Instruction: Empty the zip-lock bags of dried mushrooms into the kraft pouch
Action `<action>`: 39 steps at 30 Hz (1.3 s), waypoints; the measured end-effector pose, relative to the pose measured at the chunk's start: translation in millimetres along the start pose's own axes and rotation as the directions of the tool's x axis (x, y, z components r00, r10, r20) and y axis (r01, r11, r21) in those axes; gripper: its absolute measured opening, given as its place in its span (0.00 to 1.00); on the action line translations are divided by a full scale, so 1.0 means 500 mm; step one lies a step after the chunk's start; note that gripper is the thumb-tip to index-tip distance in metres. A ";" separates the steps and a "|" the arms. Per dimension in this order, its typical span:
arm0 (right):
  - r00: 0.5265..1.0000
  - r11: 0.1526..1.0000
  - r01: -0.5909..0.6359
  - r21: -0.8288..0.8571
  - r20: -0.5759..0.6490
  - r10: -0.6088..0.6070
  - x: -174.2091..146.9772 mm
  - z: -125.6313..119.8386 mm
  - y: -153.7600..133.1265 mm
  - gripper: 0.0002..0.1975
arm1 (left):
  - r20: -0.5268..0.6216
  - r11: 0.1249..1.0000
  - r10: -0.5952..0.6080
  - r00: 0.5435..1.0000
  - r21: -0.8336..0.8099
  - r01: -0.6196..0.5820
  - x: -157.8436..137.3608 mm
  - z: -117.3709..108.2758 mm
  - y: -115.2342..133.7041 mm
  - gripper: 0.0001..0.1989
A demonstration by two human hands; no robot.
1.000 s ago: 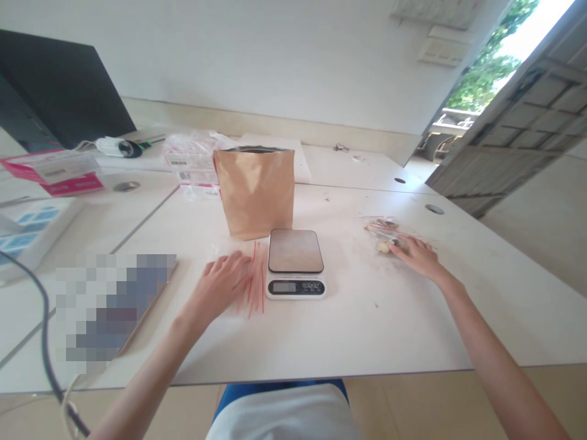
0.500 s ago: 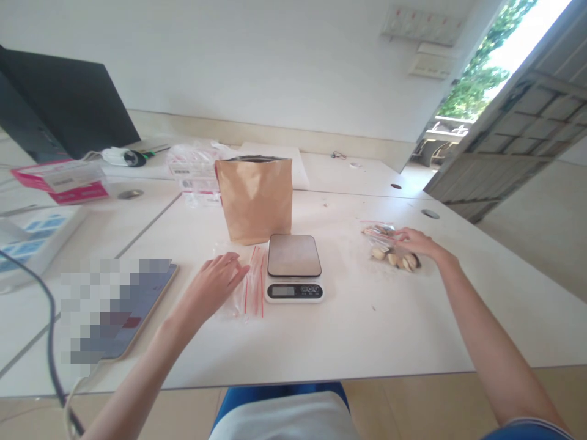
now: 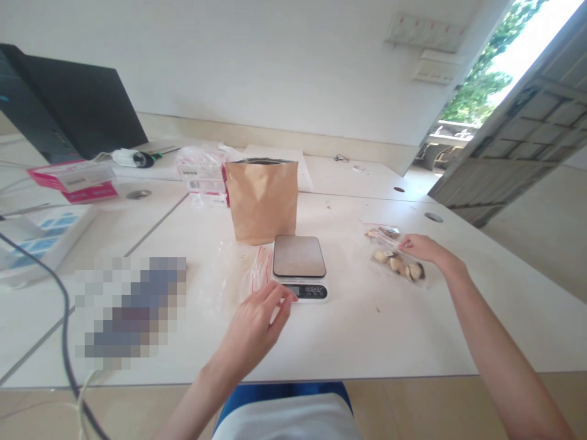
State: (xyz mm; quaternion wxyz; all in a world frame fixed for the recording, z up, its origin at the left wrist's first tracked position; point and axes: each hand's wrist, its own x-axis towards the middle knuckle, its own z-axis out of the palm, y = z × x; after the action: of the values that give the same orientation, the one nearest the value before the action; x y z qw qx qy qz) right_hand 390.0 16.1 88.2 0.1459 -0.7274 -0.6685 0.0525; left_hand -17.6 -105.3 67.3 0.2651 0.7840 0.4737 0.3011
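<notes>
Nearer filled bag: a clear bag (image 3: 398,265) of pale, rounded pieces lies flat on the table, on the right side, just on the near side of the right hand's fingertips.
Right hand: its thumb and forefinger are drawn together at the far edge of that bag, the hand (image 3: 419,245) coming in from the right; whether the plastic is pinched between them I cannot tell.
Farther filled bag: a second clear bag (image 3: 381,233) with similar contents lies just beyond the first, to the left of the right fingertips.
Left hand: the hand (image 3: 263,315) is over the front left corner of the scale, thumb and forefinger close to each other, covering part of the display; a small red mark shows at the tips, and I cannot tell whether anything is held.
Scale: a white kitchen scale (image 3: 299,256) with a bare metal platform sits between the hands, well apart from the filled bags.
Empty bags: a pile of flat clear bags with red lines (image 3: 259,269) lies just left of the scale, partly behind the left hand.
Paper bag: a brown bag (image 3: 263,201) stands upright just behind the scale, its mouth open.
Table: white top (image 3: 348,342), lit from the doorway at right.
</notes>
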 end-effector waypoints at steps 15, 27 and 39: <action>0.829 0.579 0.143 0.803 0.222 -0.513 -0.275 -0.037 -0.417 0.08 | 0.009 0.587 -0.046 0.999 -0.809 0.035 0.023 0.044 0.119 0.14; 0.797 0.208 -0.040 0.977 0.157 -0.583 -0.265 0.038 -0.437 0.11 | -0.053 0.725 -0.108 0.993 -0.687 0.042 0.023 0.010 0.072 0.16; 0.802 0.299 -0.003 0.954 0.181 -0.569 -0.271 0.048 -0.436 0.11 | 0.031 0.754 -0.108 0.994 -0.649 0.102 0.026 0.011 0.063 0.16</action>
State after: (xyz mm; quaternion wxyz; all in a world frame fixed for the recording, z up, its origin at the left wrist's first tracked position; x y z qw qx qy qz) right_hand 161.0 -100.6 110.8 0.3606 -0.3372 -0.6533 0.5740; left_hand 9.5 -107.2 88.4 0.5347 0.6143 0.3845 0.4346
